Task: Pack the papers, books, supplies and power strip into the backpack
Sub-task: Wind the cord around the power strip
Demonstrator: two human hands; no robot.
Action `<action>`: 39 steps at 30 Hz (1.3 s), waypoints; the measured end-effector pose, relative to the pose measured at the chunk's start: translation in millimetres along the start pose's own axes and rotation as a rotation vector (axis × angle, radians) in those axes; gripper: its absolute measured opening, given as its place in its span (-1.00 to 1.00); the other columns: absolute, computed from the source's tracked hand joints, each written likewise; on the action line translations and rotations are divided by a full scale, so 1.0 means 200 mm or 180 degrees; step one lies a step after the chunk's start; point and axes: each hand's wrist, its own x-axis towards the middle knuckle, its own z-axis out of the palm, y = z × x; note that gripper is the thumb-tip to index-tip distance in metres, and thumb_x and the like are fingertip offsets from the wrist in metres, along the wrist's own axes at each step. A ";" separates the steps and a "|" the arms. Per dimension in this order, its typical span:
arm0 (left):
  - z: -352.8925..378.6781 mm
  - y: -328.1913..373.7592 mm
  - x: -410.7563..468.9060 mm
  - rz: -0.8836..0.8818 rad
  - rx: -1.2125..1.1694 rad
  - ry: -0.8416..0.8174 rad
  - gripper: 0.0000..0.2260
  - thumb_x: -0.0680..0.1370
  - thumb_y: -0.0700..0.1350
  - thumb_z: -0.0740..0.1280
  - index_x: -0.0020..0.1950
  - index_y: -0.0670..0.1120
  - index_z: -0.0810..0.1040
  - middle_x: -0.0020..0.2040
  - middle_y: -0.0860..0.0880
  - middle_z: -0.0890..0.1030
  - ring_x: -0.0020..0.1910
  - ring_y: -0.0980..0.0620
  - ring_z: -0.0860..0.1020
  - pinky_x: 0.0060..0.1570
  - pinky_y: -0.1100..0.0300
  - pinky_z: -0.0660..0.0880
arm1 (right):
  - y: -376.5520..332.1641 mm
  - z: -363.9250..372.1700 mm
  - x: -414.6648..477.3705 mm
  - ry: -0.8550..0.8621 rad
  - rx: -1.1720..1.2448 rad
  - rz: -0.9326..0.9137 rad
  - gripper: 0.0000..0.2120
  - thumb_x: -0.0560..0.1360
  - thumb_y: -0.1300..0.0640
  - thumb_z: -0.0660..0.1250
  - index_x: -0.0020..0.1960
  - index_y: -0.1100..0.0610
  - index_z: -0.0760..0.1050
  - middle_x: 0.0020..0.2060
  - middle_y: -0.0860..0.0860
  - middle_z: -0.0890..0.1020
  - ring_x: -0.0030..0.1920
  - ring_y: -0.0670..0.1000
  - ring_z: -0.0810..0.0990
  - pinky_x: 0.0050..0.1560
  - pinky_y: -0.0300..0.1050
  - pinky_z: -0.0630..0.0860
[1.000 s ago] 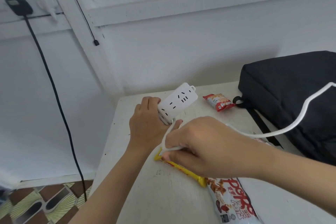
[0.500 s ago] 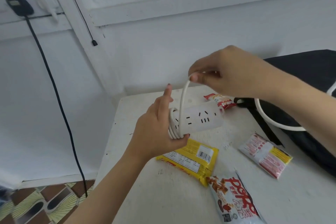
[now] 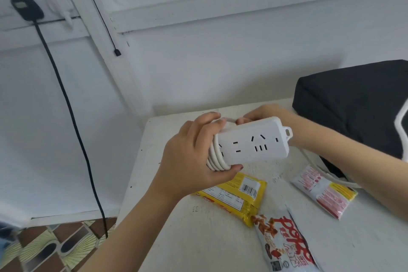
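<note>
A white snack bag [image 3: 284, 243] with big red letters lies at the near edge of the bench [image 3: 176, 238]. Just past it, and touching its top corner, lies a yellow snack packet [image 3: 238, 196] with a bar code facing up. To the right, a little apart, lies a small red, white and yellow packet [image 3: 324, 192].

Above the yellow packet, the left hand [image 3: 194, 157] grips one end of the white power strip [image 3: 254, 143]. The fingers go over the top and the thumb goes under it. The power strip is up in the air over the bench, lying sideways, with its plug holes facing the camera. It is not in the backpack [image 3: 353, 104]. The white cord [image 3: 215, 159] is wound round the end that the left hand grips, in a few loops side by side.

The right hand [image 3: 260, 115] is behind the power strip, so most of it is hidden. Its fingertips [image 3: 241, 120] peek over the top edge and pinch the cord there. More of the cord lies on the bench under the right arm, and it loops up across the backpack at the right edge of the view.

The backpack is black and lies on the far right of the bench, by the white wall [image 3: 220, 62]. I cannot tell if it is open.

Off to the left, the floor [image 3: 44, 247] has brown and yellow tiles. A black cable [image 3: 72, 117] hangs down the wall from a black plug [image 3: 26, 7] high up.
</note>
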 end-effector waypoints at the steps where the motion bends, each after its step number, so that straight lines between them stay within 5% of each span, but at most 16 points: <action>1: 0.00 0.01 0.00 -0.0076 -0.0038 -0.0010 -0.37 0.32 0.29 0.38 0.20 -0.09 0.36 0.23 0.01 0.45 0.00 -0.01 0.54 -0.29 0.10 0.56 | 0.02 0.02 -0.02 -0.0155 -0.0063 0.0187 -0.89 0.53 0.28 0.29 -0.14 0.14 0.54 -0.36 -0.11 0.51 -0.31 -0.15 0.49 -0.24 -0.41 0.44; 3: 0.00 0.02 0.01 -0.0275 -0.0094 -0.0032 -0.37 0.31 0.30 0.36 0.18 -0.09 0.34 0.22 0.01 0.50 0.01 0.00 0.54 -0.28 0.12 0.57 | 0.01 0.08 -0.07 -0.0226 -0.0231 0.0381 -0.71 0.56 0.33 0.17 -0.29 0.07 0.37 -0.48 -0.15 0.45 -0.43 -0.17 0.42 -0.33 -0.40 0.39; 6: -0.02 0.01 0.02 -0.0738 -0.0159 -0.0068 -0.37 0.29 0.30 0.34 0.19 -0.05 0.32 0.23 0.03 0.53 0.03 0.03 0.55 -0.21 0.21 0.52 | -0.01 0.13 -0.10 0.0285 -0.0520 -0.0194 -0.76 0.60 0.00 0.05 -0.17 0.06 0.34 -0.28 -0.07 0.53 -0.29 -0.10 0.50 -0.27 -0.27 0.48; 8: -0.03 -0.01 0.02 -0.1023 -0.0176 -0.0042 -0.36 0.28 0.30 0.33 0.21 -0.03 0.30 0.23 0.06 0.53 0.05 0.03 0.55 -0.14 0.23 0.45 | 0.01 0.15 -0.09 0.0332 -0.0976 -0.0289 -0.63 0.59 -0.15 -0.05 -0.18 0.03 0.37 -0.31 -0.06 0.53 -0.35 -0.09 0.49 -0.32 -0.20 0.48; 17: -0.05 -0.11 0.04 -0.1669 -0.0006 0.0157 -0.34 0.27 0.32 0.38 0.20 0.00 0.24 0.17 0.05 0.53 0.01 -0.03 0.56 -0.23 0.19 0.38 | 0.08 0.13 -0.18 0.0358 -0.1102 0.0508 -0.65 0.62 -0.12 -0.07 -0.21 0.02 0.30 -0.31 -0.04 0.47 -0.37 -0.11 0.42 -0.30 -0.24 0.42; 22: -0.02 -0.15 0.04 -0.1883 0.0270 0.0124 -0.34 0.25 0.21 0.50 0.19 -0.05 0.32 0.11 0.02 0.56 -0.03 -0.06 0.54 -0.26 0.16 0.35 | 0.01 0.07 -0.27 0.0923 -0.2030 0.0066 -0.60 0.59 -0.17 -0.13 -0.29 -0.03 0.27 -0.40 -0.08 0.44 -0.44 -0.11 0.41 -0.41 -0.28 0.32; 27: 0.02 -0.17 0.02 -0.2066 0.0461 0.0033 -0.40 0.24 0.18 0.51 0.12 -0.05 0.35 -0.14 0.02 0.49 -0.18 -0.03 0.45 -0.33 0.18 0.28 | -0.02 0.08 -0.34 0.1120 -0.1725 -0.0488 -0.55 0.55 -0.19 -0.14 -0.43 -0.04 0.18 -0.60 -0.07 0.27 -0.61 -0.10 0.23 -0.53 -0.26 0.17; 33: 0.10 -0.13 -0.03 -0.1909 0.0393 -0.0269 -0.35 0.27 0.16 0.48 0.29 0.01 0.39 0.09 0.06 0.54 -0.02 -0.04 0.49 -0.24 0.18 0.29 | -0.04 0.11 -0.39 0.1077 -0.1695 -0.0811 -0.57 0.55 -0.19 -0.10 -0.46 -0.07 0.12 -0.64 -0.09 0.18 -0.65 -0.12 0.16 -0.53 -0.35 0.09; 39: 0.17 -0.12 -0.06 -0.1997 0.0301 -0.0523 -0.41 0.26 0.19 0.46 0.20 0.00 0.42 0.06 0.06 0.54 -0.02 -0.04 0.49 -0.27 0.17 0.33 | -0.07 0.17 -0.40 0.0743 -0.1602 -0.0975 -0.58 0.56 -0.21 -0.09 -0.42 -0.07 0.15 -0.62 -0.10 0.19 -0.64 -0.11 0.20 -0.51 -0.36 0.09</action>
